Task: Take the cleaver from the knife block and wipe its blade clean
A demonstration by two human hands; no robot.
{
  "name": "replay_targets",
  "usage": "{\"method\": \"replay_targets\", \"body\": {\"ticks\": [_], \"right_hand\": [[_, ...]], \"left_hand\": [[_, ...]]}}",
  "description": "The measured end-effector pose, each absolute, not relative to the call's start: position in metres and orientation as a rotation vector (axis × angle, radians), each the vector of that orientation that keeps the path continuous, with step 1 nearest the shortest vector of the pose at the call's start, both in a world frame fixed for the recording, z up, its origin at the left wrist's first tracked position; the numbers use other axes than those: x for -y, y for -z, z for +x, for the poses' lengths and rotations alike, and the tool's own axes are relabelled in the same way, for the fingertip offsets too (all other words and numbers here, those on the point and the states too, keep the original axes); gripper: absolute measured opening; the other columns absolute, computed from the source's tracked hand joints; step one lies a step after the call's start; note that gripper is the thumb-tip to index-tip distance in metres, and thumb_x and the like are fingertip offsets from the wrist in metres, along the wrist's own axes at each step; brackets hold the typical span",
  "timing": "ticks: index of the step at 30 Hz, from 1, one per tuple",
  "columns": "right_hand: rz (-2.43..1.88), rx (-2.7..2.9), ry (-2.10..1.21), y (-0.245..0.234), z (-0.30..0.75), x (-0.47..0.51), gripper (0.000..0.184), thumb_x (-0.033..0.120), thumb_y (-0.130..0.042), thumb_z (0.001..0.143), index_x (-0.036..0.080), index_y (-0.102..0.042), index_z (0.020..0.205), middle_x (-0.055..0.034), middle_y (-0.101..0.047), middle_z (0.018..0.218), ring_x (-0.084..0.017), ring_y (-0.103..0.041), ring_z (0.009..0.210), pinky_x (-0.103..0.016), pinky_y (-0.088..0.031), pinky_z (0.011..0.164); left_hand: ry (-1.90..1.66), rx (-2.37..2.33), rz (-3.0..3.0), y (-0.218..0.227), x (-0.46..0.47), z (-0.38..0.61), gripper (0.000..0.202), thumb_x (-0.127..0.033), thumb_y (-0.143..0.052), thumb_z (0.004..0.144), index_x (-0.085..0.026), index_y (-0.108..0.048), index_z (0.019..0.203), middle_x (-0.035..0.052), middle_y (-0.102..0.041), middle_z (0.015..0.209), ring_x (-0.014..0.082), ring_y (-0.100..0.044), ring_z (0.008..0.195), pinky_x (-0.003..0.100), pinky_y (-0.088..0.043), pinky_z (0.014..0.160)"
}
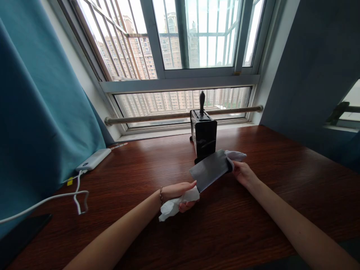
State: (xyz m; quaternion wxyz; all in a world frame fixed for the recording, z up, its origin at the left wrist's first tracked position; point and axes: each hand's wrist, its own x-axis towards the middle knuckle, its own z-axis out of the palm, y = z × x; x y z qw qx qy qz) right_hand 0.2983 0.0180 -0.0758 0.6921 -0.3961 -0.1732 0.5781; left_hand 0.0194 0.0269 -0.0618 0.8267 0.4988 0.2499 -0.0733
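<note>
A broad grey cleaver (210, 170) is held tilted above the table between my two hands. My left hand (181, 193) is closed around a crumpled white tissue (171, 208) at the blade's near left corner, thumb along the top. At the other end, my right hand (244, 173) is closed by the dark handle end, where a pale greyish cloth (235, 155) bunches up; the cloth and fingers hide most of the handle. Just behind the blade stands a black knife block (206, 137) with one dark-handled tool (201, 101) upright in its top.
The reddish-brown wooden table (149, 157) reaches to the window. A white power bank (94, 159) with a white cable (56, 197) lies at the left, by a blue curtain (50, 93). A dark flat object (28, 234) is at the lower left. A rail (152, 119) crosses the window.
</note>
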Motion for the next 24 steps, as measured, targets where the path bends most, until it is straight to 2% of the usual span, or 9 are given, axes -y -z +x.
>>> {"method": "replay_targets", "body": {"ticks": [2,9,13,16,20,24], "right_hand": [[-0.891,0.371,-1.285,0.075,0.297,-0.018,0.014,-0.001,-0.061,0.068,0.011,-0.066,0.068,-0.0029,-0.066,0.07,-0.011,-0.058,0.057,-0.017,-0.05,0.052],[-0.917,0.39,-1.353,0.074,0.296,-0.014,0.014,0.0,-0.061,0.067,0.012,-0.067,0.07,-0.0015,-0.065,0.069,-0.011,-0.057,0.056,-0.019,-0.05,0.052],[-0.945,0.448,-1.444,0.074,0.298,-0.012,0.011,0.003,-0.064,0.067,0.009,-0.067,0.077,-0.0056,-0.066,0.072,-0.014,-0.059,0.058,-0.022,-0.052,0.053],[-0.952,0.493,-1.44,0.074,0.3,-0.013,0.019,0.005,-0.071,0.064,0.008,-0.067,0.083,-0.0074,-0.066,0.076,-0.016,-0.06,0.061,-0.024,-0.053,0.055],[-0.961,0.506,-1.355,0.075,0.302,-0.017,0.027,0.007,-0.077,0.058,0.009,-0.067,0.083,-0.0073,-0.067,0.078,-0.016,-0.061,0.062,-0.024,-0.053,0.054],[-0.97,0.473,-1.218,0.071,0.315,-0.022,0.021,0.005,-0.073,0.061,0.012,-0.066,0.079,-0.0026,-0.066,0.076,-0.013,-0.06,0.063,-0.019,-0.052,0.057]], "left_hand": [[0.176,-0.551,1.046,0.064,-0.029,0.02,0.063,-0.073,-0.038,0.076,-0.012,-0.051,0.082,-0.0005,-0.041,0.051,0.009,-0.031,0.038,0.023,-0.026,0.035],[0.111,-0.604,1.096,0.063,-0.024,0.019,0.038,-0.051,-0.051,0.082,-0.015,-0.044,0.072,-0.0036,-0.038,0.05,0.0071,-0.032,0.039,0.02,-0.028,0.038],[0.109,-0.611,1.117,0.059,-0.021,0.019,0.036,-0.048,-0.054,0.082,-0.016,-0.043,0.072,-0.0036,-0.041,0.05,0.006,-0.032,0.038,0.019,-0.026,0.038],[0.122,-0.602,1.13,0.056,-0.022,0.019,0.034,-0.044,-0.058,0.08,-0.016,-0.041,0.069,-0.0038,-0.041,0.05,0.0054,-0.033,0.037,0.019,-0.025,0.038],[0.153,-0.588,1.145,0.053,-0.022,0.018,0.036,-0.039,-0.063,0.076,-0.015,-0.039,0.064,-0.0046,-0.039,0.05,0.0047,-0.032,0.037,0.018,-0.024,0.037],[0.172,-0.57,1.157,0.053,-0.023,0.016,0.038,-0.037,-0.068,0.072,-0.016,-0.037,0.062,-0.006,-0.036,0.048,0.0039,-0.029,0.036,0.019,-0.022,0.035]]}}
